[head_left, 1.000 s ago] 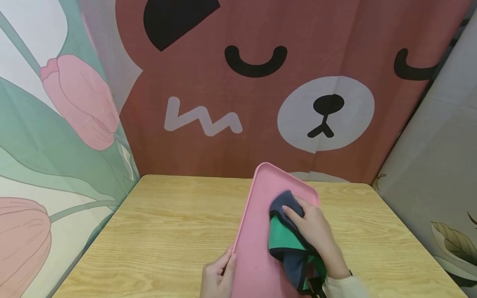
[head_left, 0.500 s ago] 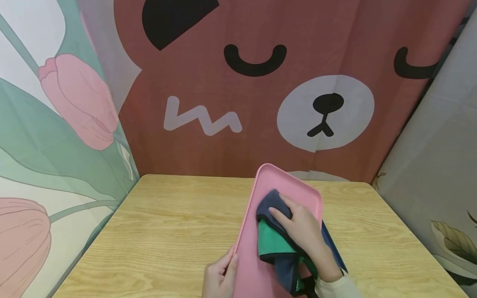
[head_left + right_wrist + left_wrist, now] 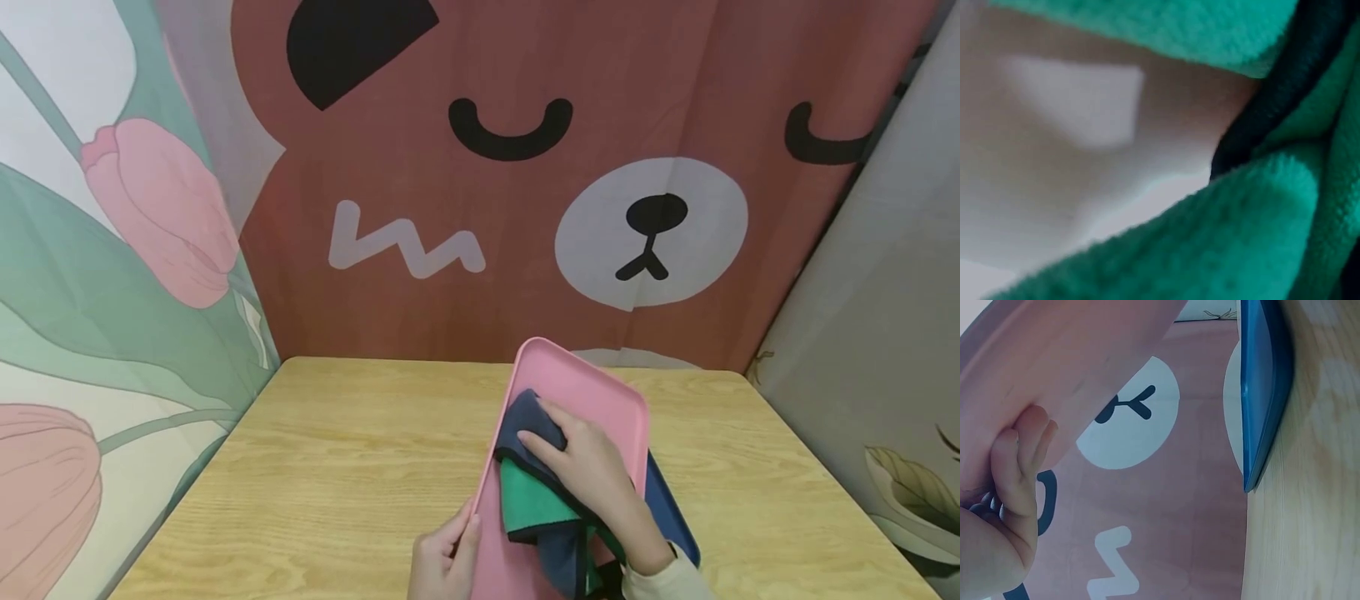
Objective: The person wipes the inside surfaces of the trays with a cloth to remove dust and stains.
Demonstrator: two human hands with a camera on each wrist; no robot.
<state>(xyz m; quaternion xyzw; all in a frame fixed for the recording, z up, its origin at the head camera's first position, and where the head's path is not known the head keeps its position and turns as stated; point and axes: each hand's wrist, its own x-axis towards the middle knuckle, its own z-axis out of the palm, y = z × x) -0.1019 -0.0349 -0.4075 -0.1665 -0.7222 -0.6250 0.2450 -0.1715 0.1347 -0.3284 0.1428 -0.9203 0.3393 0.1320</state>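
A pink tray [image 3: 592,392] is held tilted above the table, its inner face toward me. My left hand [image 3: 446,554] grips its left rim, thumb on the near side; in the left wrist view that hand's fingers [image 3: 1007,459] lie against the tray's underside [image 3: 1079,369]. My right hand [image 3: 588,467] holds a bunched cloth [image 3: 536,496], blue-grey on one side and green on the other with black edging, against the tray near its left rim. In the right wrist view, folds of the green cloth [image 3: 1210,244] fill much of the frame and hide the fingers.
A blue tray [image 3: 670,508] lies on the wooden table [image 3: 360,450], partly hidden behind the pink tray and the right forearm. Its raised edge [image 3: 1266,394] shows in the left wrist view. Behind the table hangs a curtain with a bear face [image 3: 420,325]; patterned fabric [image 3: 172,350] closes the left side.
My right hand has moved the cloth leftward across the pink tray, from near its right side to its left rim. More of the blue tray has come into view. The left hand keeps its grip.
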